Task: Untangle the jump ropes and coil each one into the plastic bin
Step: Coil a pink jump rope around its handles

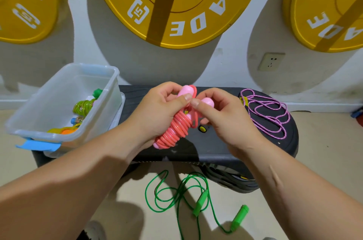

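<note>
Pink jump rope (172, 131), nearly coiled: left hand (157, 114) fingers curl around it, right hand (225, 120) pinches its handle (208, 101). Next, probably, tuck the end, then drop it into the plastic bin (64, 137).

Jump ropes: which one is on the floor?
The loose green rope; the purple rope lies on the black platform, the pink rope is being held.

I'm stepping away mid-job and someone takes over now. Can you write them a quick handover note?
Left hand grips the coiled pink rope above the black platform; right hand pinches one of its handles.
Done: the plastic bin at left holds coiled ropes.
Left: bin the pink rope, then coil the purple rope lying loose on the platform and the green rope loose on the floor.
</note>
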